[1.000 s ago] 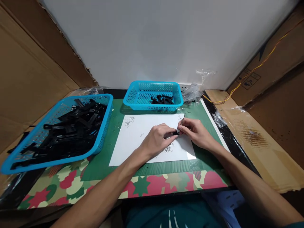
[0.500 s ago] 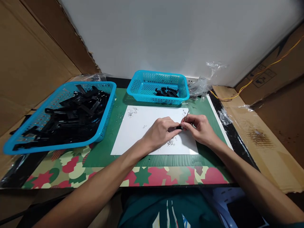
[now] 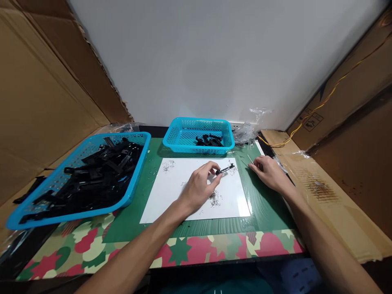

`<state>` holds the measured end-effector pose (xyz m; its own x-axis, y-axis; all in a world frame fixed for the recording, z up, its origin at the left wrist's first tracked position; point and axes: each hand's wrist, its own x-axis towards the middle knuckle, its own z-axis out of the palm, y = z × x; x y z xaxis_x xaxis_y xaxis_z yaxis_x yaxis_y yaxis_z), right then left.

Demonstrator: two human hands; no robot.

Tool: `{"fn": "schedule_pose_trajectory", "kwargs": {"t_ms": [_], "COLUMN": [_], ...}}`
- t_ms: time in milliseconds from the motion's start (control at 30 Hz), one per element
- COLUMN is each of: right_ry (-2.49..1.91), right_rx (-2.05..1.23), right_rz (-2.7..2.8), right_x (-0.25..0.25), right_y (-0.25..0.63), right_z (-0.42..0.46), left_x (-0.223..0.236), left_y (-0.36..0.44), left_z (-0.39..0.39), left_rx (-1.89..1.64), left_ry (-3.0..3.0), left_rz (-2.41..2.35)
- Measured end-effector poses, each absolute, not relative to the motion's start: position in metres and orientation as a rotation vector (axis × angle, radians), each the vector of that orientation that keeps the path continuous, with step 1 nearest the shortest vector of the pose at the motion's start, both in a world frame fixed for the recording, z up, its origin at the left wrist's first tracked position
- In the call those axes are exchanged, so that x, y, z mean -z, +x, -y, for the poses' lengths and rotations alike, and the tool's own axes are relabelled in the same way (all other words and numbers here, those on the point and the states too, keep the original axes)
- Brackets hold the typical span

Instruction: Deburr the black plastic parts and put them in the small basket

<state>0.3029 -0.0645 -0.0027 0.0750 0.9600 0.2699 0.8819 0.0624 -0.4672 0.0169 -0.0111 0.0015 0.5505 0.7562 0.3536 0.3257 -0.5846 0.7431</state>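
Note:
My left hand (image 3: 202, 183) is closed, pinching one end of a small, narrow black plastic part (image 3: 226, 169) between thumb and fingers. The part points up to the right, above a white sheet (image 3: 171, 204). To the right of the sheet, over the green mat, my right hand (image 3: 268, 172) is closed round a thin pointed metal tool (image 3: 250, 159); only its slender tip shows clearly. Tiny bent wire pieces (image 3: 215, 199) lie in a loose pile by my left hand. More such wires (image 3: 168, 165) are at the sheet's far left, with others near its far right corner.
A large blue basket (image 3: 139, 179) heaped with black plastic parts stands at the left. Behind the sheet, a smaller blue basket (image 3: 176, 149) holds some black parts. Clear plastic bags (image 3: 246, 132) lie beside it. Cardboard (image 3: 343, 200) and yellow wires (image 3: 324, 102) are at the right.
My hands have separated: the right moved right with the metal tool, off the sheet. The left keeps the black part, which now shows more fully. The camera view has tilted up.

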Motion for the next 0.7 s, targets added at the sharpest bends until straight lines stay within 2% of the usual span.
{"fn": "schedule_pose_trajectory", "kwargs": {"t_ms": [200,400,700], "right_ry": [-1.908,-1.525,-1.535], "right_rx": [-0.111,-0.385,-0.440], "right_rz": [1.885,1.899,1.928], "right_x": [0.009,-0.001,0.010], "right_y": [0.307,0.261,0.249], "right_z": [0.065,0.065,0.058], "left_x": [-0.005,-0.007,-0.010], "left_y": [0.018,0.019,0.019], "left_z": [0.009,0.007,0.006], "left_rx": [-0.947,-0.941,-0.932], "left_ry": [2.087,2.044,2.036], "left_rz": [-0.911,-0.882,-0.831]}}
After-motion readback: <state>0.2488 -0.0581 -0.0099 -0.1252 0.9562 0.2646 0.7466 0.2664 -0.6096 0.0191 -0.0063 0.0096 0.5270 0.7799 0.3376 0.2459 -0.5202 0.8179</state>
